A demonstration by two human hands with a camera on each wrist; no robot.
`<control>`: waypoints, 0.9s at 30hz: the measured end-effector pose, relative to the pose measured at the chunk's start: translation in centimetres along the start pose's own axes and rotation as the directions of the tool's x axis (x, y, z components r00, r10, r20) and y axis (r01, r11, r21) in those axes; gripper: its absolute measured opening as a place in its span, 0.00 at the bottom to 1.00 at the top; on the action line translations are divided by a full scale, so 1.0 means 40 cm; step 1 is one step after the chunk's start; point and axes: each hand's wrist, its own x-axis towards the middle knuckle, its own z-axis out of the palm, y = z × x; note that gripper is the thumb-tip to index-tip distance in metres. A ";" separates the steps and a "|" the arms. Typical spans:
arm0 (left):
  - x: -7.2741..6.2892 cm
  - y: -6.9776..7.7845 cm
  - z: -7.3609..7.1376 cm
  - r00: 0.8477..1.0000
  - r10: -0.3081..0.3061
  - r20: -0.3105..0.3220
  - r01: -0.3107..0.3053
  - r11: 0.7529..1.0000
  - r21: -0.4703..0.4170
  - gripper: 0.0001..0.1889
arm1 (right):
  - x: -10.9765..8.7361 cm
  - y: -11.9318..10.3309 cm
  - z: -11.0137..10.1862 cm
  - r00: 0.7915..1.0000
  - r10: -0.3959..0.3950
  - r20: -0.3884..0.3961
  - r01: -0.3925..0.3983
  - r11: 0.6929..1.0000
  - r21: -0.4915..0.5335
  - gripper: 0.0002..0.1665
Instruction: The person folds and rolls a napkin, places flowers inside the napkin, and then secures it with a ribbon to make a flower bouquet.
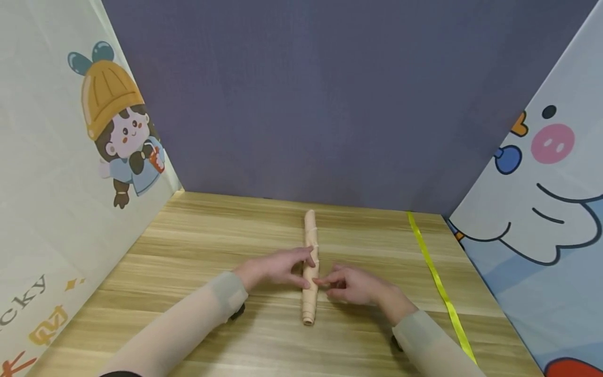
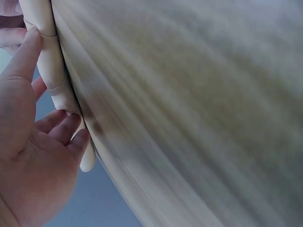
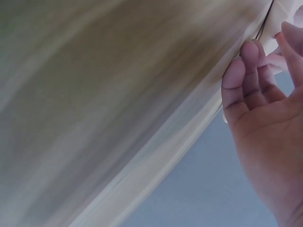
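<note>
A long, slim beige roll (image 1: 309, 303) of smooth, sheet-like material lies lengthwise on the table, pointing away from me. Faint edges show across it, and its near end has a round opening. From the left, my left hand (image 1: 278, 267) touches it, thumb and fingers spread apart along its length. In the left wrist view the fingertips (image 2: 71, 120) bend against the roll (image 2: 49, 59). My right hand (image 1: 355, 285) is on the other side, index fingertip at the roll and the other fingers bent. The right wrist view shows its fingers (image 3: 234, 85) beside the roll, which is mostly hidden there.
A yellow strip (image 1: 438, 280) runs front to back along the right part of the wood-grain table (image 1: 198, 251). Behind stands a grey-purple panel (image 1: 306, 104). Printed cloth walls with cartoon figures flank the table on the left (image 1: 42, 157) and right (image 1: 542, 209).
</note>
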 end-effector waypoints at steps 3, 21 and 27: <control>0.000 0.004 0.007 1.000 -0.008 0.009 0.008 1.000 -0.007 0.28 | -0.005 0.006 0.002 1.000 0.000 0.004 0.000 1.000 0.005 0.25; 0.009 0.005 0.000 0.997 -0.067 0.028 0.066 0.998 0.022 0.34 | -0.011 0.000 -0.006 1.000 0.011 -0.006 -0.011 1.000 0.017 0.25; 0.006 0.013 0.007 0.998 -0.052 0.026 0.051 0.998 0.038 0.36 | -0.017 0.003 -0.003 1.000 0.008 -0.009 -0.008 1.000 0.012 0.24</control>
